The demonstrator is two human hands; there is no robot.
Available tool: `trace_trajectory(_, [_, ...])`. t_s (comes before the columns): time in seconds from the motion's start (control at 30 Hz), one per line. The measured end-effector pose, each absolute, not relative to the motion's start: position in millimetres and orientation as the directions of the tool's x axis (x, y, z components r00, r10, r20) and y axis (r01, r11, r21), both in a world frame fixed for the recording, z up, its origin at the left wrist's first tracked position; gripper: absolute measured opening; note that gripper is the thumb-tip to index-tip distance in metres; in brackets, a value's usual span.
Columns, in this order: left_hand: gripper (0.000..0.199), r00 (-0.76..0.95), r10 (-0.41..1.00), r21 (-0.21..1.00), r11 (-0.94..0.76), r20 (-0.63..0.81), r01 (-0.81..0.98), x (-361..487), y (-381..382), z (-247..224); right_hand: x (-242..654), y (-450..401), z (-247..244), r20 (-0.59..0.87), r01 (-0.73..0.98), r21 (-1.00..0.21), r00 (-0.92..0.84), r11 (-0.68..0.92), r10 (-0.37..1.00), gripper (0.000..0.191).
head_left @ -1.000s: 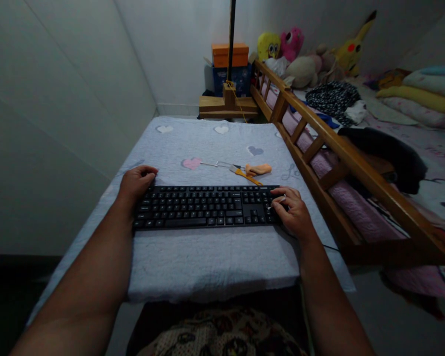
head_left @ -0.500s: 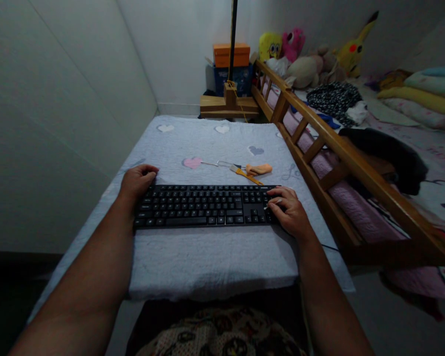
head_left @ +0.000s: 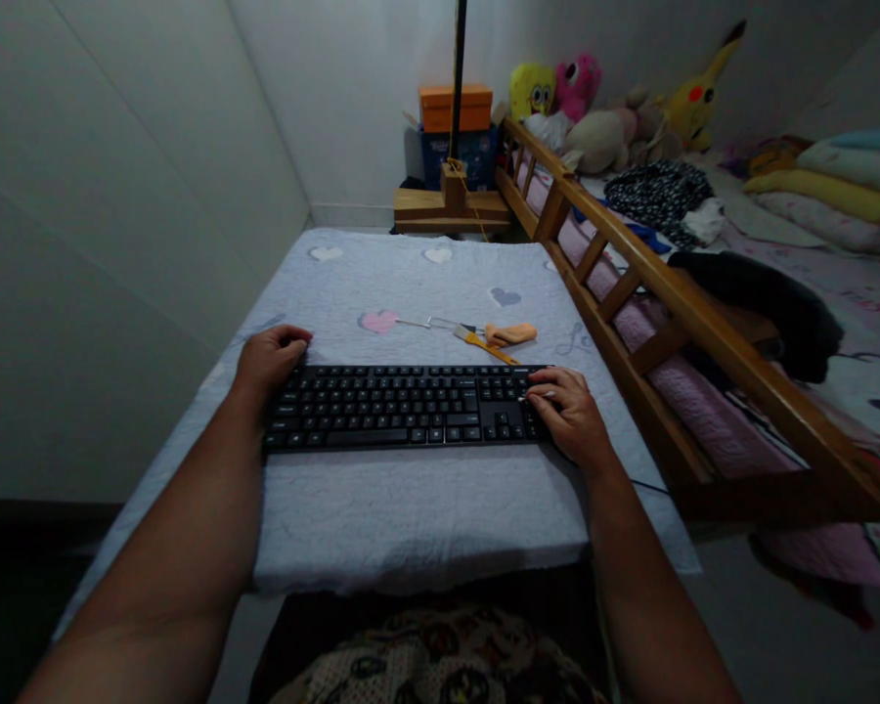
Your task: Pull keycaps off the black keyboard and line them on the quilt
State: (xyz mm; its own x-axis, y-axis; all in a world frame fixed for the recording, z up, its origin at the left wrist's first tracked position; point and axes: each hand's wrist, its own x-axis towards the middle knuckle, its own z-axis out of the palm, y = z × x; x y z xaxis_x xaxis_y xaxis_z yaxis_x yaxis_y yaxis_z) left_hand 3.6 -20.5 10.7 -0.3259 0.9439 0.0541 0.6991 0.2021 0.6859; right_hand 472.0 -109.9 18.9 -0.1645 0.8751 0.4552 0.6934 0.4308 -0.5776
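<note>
A black keyboard (head_left: 381,409) lies lengthwise across the table. At its upper left corner, my left hand (head_left: 268,364) is closed, fingers curled against the keyboard's end. Over the number pad rests my right hand (head_left: 568,411), pinching a thin white cotton swab (head_left: 547,394) between thumb and fingers. The swab's tip points left, near the keys beside the number pad; whether it touches them I cannot tell. Beyond the keyboard lie a small yellow-handled brush (head_left: 488,346), a thin wire tool (head_left: 447,323), a white stick (head_left: 413,323) and a folded orange cloth (head_left: 511,335).
A pale blue cloth with hearts (head_left: 411,499) covers the table. Along the right runs a wooden bed rail (head_left: 631,264), with clothes and plush toys (head_left: 535,93) behind it. A wooden stand (head_left: 451,203) and an orange box (head_left: 455,108) are at the back.
The cotton swab in my right hand has shifted slightly up and left and now lies flatter. My left hand and the keyboard stay in place.
</note>
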Motion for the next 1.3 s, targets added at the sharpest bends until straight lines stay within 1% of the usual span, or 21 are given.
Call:
trace_trajectory(0.4, [0.044,-0.314,0.946,0.67,0.18,0.084,0.72,3.6,-20.6,10.2,472.8,-109.9,22.7,0.494,0.707,-0.573,-0.108,0.416,0.863,0.017])
trace_trajectory(0.53, [0.045,-0.321,0.944,0.675,0.191,0.073,0.713,2.5,-19.5,8.2,472.4,-110.1,22.6,0.502,0.712,-0.573,-0.085,0.405,0.861,0.017])
trace_trajectory(0.67, [0.046,-0.316,0.946,0.691,0.178,0.076,0.7,1.4,-18.3,6.9,471.8,-109.9,22.1,0.508,0.707,-0.568,-0.102,0.422,0.855,0.016])
trace_trajectory(0.97, [0.045,-0.319,0.945,0.667,0.192,0.072,0.72,2.8,-19.0,10.1,470.3,-108.9,20.7,0.488,0.693,-0.57,-0.148,0.442,0.86,0.016])
trace_trajectory(1.07, [0.046,-0.319,0.945,0.675,0.186,0.076,0.714,1.7,-18.6,8.4,470.4,-108.7,20.7,0.481,0.691,-0.568,-0.161,0.447,0.862,0.016])
trace_trajectory(1.17, [0.048,-0.328,0.942,0.695,0.192,0.067,0.693,1.2,-18.6,6.6,470.5,-108.9,21.8,0.486,0.691,-0.57,-0.152,0.445,0.86,0.017])
trace_trajectory(1.3, [0.046,-0.328,0.942,0.689,0.193,0.069,0.699,2.3,-19.1,7.9,471.2,-109.1,23.2,0.494,0.696,-0.574,-0.125,0.431,0.86,0.017])
